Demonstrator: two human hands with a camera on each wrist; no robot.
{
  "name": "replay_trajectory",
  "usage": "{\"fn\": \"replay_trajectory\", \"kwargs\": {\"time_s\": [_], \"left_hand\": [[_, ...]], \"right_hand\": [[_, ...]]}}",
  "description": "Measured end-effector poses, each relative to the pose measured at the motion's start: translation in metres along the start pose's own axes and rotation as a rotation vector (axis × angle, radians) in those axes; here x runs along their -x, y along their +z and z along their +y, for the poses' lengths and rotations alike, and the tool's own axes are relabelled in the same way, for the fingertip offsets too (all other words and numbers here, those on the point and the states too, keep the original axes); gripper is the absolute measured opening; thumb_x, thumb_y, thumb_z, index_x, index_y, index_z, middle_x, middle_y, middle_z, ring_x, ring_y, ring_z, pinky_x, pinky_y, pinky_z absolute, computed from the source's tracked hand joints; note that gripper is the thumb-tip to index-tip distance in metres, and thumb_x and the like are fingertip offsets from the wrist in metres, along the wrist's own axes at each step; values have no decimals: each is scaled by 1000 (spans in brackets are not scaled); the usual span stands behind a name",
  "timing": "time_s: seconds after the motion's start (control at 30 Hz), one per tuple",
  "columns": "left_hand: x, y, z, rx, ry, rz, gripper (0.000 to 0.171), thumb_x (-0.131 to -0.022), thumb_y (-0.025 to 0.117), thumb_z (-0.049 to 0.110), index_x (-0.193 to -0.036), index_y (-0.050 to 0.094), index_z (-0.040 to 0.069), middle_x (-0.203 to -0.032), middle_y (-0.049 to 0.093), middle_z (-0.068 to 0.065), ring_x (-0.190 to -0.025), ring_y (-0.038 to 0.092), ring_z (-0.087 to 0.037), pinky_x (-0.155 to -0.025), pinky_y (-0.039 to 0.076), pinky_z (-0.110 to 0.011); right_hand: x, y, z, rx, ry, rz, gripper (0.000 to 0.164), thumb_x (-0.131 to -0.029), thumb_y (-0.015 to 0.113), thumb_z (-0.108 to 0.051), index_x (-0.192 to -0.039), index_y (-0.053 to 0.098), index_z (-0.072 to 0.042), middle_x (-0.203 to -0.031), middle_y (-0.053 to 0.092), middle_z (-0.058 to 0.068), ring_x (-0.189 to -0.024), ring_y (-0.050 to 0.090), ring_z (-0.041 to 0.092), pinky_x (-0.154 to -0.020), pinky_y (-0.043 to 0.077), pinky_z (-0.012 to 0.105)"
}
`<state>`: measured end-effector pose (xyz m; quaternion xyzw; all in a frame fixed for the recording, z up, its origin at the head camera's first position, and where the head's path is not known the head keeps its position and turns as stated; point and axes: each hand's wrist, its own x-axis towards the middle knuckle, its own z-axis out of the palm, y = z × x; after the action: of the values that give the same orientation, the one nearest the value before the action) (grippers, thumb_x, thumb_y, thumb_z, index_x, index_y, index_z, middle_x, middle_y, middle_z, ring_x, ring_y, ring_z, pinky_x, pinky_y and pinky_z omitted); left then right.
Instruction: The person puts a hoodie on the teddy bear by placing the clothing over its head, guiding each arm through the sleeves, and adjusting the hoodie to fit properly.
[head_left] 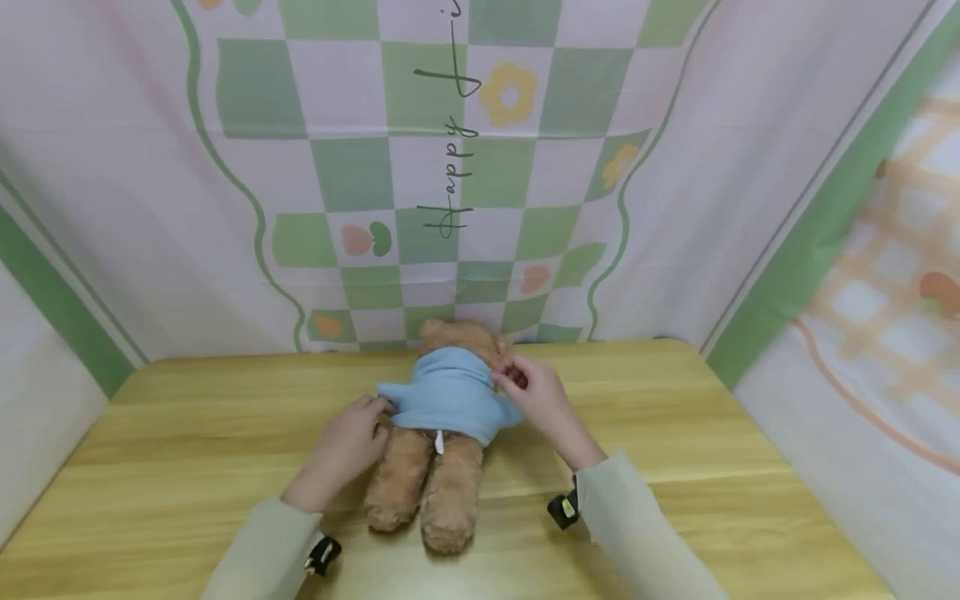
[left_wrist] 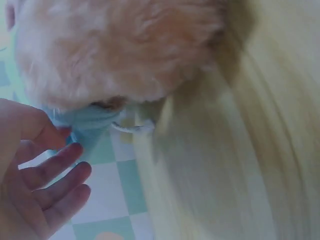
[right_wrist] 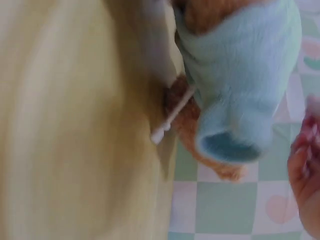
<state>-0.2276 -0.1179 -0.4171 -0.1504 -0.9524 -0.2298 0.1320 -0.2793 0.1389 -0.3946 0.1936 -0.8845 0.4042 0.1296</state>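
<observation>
A brown teddy bear (head_left: 450, 492) in a light blue hoodie (head_left: 442, 396) lies face down, its head toward the back edge and its legs toward me. My left hand (head_left: 347, 442) is at the hoodie's left sleeve (head_left: 395, 393); in the left wrist view its thumb and index finger pinch at the blue cloth while the other fingers stay loosely bent. Beside the hood, on the right, is my right hand (head_left: 542, 396) with curled fingers. Whether they hold cloth is unclear. The right sleeve (right_wrist: 235, 130) hangs with its cuff open. A white drawstring (right_wrist: 172, 117) dangles beneath the bear.
The bear lies on a wood-grain table (head_left: 225, 467). A green and white checked cloth (head_left: 427, 167) rises behind the table's back edge. A small white tag (head_left: 439, 442) sticks out at the hoodie's hem.
</observation>
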Motion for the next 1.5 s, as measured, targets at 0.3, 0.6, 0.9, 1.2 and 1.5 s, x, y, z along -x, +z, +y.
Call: {"fn": "replay_trajectory", "kwargs": {"time_s": [0.3,0.6,0.9,1.2,1.5], "left_hand": [[-4,5,17,29,155,74,55,-80,75,38,-123,58,8,-116,59,-15,-96,63,-26,-75,56,-36],[-7,23,28,7,51,148,50,-77,78,12,-122,58,12,-112,51,-23,-71,61,-25,-56,49,-30],[-2,26,25,53,53,196,44,-76,78,10,-110,51,0,-105,54,-18,-86,64,-27,-70,56,-35],[5,30,32,182,-102,151,51,-76,78,19,-106,44,-5,-101,49,-23,-84,57,-27,-70,54,-37],[9,28,38,195,-11,87,51,-78,72,9,-122,46,1,-115,42,-23,-48,38,-4,-42,35,-16]], "right_hand": [[34,18,-18,320,-316,-86,34,-75,80,-20,-100,61,-6,-90,62,3,-80,59,13,-71,52,26],[42,34,-21,247,-556,-30,18,-73,73,0,-88,69,-8,-86,68,2,-78,63,10,-70,53,16],[22,25,-21,10,-355,25,8,-85,64,-3,-88,72,-3,-85,67,9,-75,61,16,-69,52,21],[-44,19,-19,153,93,-126,38,-92,62,-32,-119,65,-5,-123,59,17,-115,56,34,-99,46,46],[-60,15,-13,278,108,-14,22,-94,58,-29,-92,60,-7,-86,65,13,-80,60,29,-74,49,41]]}}
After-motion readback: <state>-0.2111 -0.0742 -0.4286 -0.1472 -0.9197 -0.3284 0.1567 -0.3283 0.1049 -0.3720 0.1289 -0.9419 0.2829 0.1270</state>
